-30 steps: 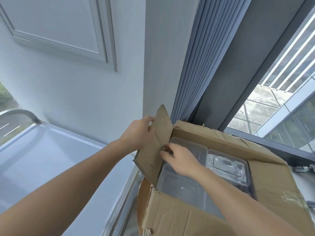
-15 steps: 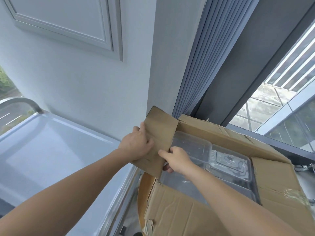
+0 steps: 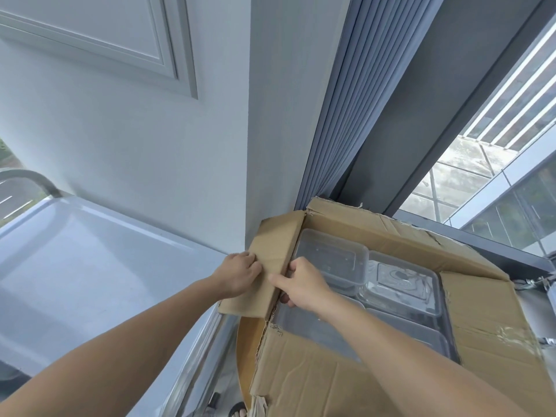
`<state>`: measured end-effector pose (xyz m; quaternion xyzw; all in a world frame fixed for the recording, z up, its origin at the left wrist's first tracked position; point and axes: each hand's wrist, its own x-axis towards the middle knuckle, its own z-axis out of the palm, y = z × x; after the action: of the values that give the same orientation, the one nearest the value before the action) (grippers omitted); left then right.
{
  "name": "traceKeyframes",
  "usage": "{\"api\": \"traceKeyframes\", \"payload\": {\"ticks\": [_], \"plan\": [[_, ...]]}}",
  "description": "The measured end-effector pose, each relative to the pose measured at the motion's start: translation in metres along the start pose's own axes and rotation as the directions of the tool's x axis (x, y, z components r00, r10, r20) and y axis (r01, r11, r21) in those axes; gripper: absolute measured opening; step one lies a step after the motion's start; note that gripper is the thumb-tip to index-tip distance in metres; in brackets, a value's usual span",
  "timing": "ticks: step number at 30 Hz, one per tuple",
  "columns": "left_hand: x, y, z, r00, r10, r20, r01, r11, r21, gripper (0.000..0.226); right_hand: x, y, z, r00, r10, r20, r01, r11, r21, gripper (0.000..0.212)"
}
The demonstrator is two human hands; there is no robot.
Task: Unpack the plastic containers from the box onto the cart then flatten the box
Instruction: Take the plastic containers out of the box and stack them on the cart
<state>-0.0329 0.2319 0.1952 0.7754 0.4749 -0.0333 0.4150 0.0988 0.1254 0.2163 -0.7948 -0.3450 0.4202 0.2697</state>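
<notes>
Box [image 3: 316, 383] is sitting on a round wooden top [image 3: 246, 341], just beside the right edge of the cart [image 3: 90, 266]. Plastic containers [image 3: 331, 254] are lying lidded inside the box, filling it from left edge to right edge; none is out yet. Left flap [image 3: 272, 251] is being folded outward over the box's left edge.

Left hand [image 3: 240, 273] is holding that flap from outside, fingers bent onto its face. Right hand [image 3: 304, 284] is pinching the same flap at the crease, thumb lying on top, fingers curling under inside the box, close against the nearest container.

Risks, judging from here:
- The near left corner [image 3: 270, 322] is showing a ragged tear along the seam; forcing the flap further down is likely to be ripping it through, leaving an edge that could be snagging lids on the way out.
- The box appears to be overhanging the round top at its near edge; pressing down on the left edge could be tipping it toward the gap between top and cart, with containers sliding out.
- The right fingers are sitting between cardboard and container rim; a sudden give in the crease could be pinching them.
- The clear lids are looking slick and tightly packed; lifting one by the lid alone could be popping it open.

Whether more containers are lying underneath cannot be told.
</notes>
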Motion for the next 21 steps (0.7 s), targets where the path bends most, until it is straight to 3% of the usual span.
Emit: {"api": "traceKeyframes", "payload": {"ticks": [6, 10, 13, 16, 21], "plan": [[-0.002, 0.025, -0.001, 0.999, 0.044, 0.017, -0.043, 0.997, -0.058, 0.041, -0.009, 0.003, -0.006, 0.997, -0.061, 0.044, 0.062, 0.998, -0.029, 0.036], [0.003, 0.045, 0.004, 1.0, -0.015, 0.023, 0.016, 0.999, -0.052, 0.053, -0.016, 0.009, -0.009, 0.989, -0.116, 0.089, 0.121, 0.991, -0.056, 0.033], [0.006, 0.057, 0.007, 0.999, -0.026, -0.019, 0.027, 0.995, 0.101, 0.04, -0.022, 0.017, -0.011, 0.982, -0.159, 0.103, 0.17, 0.979, -0.109, 0.035], [0.008, 0.062, 0.005, 0.999, -0.01, -0.042, 0.019, 0.98, 0.2, 0.042, -0.031, 0.027, -0.016, 0.97, -0.211, 0.124, 0.235, 0.941, -0.243, 0.053], [0.004, 0.075, 0.005, 0.998, 0.059, -0.015, -0.049, 0.925, 0.378, 0.039, -0.05, 0.048, -0.032, 0.934, -0.26, 0.245, 0.336, 0.872, -0.357, 0.055]]}}
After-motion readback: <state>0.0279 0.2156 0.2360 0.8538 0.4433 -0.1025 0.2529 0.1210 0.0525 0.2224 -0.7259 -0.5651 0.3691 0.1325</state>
